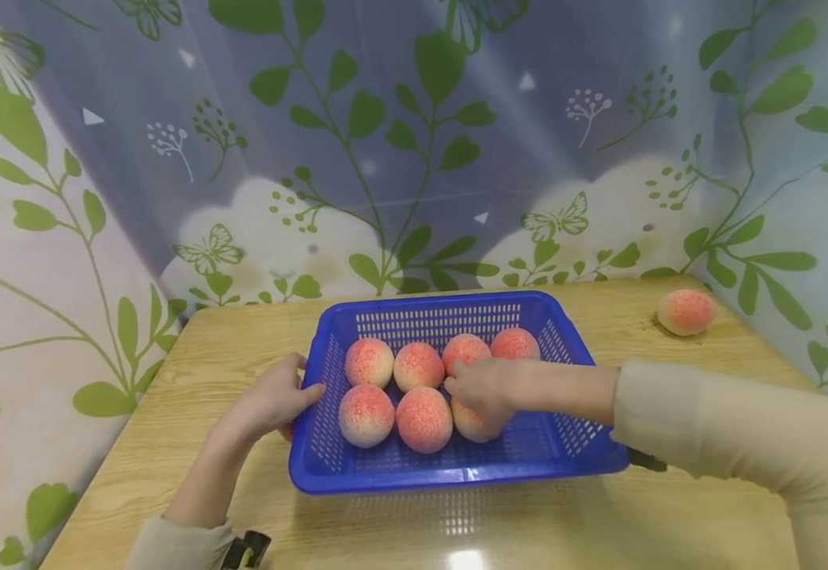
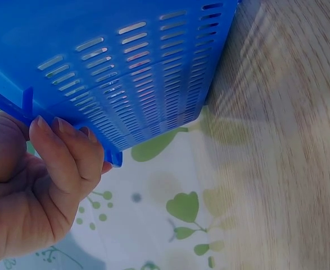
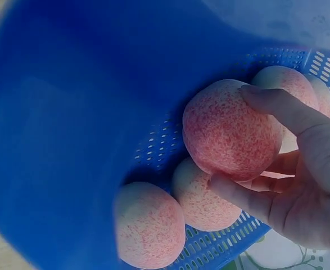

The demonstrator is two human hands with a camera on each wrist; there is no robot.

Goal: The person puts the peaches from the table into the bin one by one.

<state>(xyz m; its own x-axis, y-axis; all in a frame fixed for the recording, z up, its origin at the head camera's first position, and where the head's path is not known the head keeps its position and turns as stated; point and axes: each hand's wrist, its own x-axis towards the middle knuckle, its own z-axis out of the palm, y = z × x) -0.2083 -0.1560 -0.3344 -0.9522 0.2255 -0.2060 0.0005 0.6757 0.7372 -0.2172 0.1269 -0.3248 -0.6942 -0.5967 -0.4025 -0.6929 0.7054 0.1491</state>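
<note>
A blue plastic basket (image 1: pixel 442 476) with slotted walls stands on the wooden table and holds several pink-and-cream peaches, among them a front-left peach (image 1: pixel 366 416) and a back-right peach (image 1: pixel 516 346). At the basket's left end my left hand (image 1: pixel 275 398) grips the rim; in the left wrist view its curled fingers (image 2: pixel 69 146) lie against the rim from outside. My right hand (image 1: pixel 488 388) reaches into the basket and holds a peach (image 3: pixel 232 132) between thumb and fingers, beside the other peaches. In the head view that hand partly covers the held peach.
A lone peach (image 1: pixel 686 311) lies on the wooden table (image 1: pixel 243 344) near its back right corner. Behind and beside the table hangs a cloth (image 1: pixel 414 158) printed with leaves and butterflies. A small dark object shows under the right sleeve (image 1: pixel 699 419).
</note>
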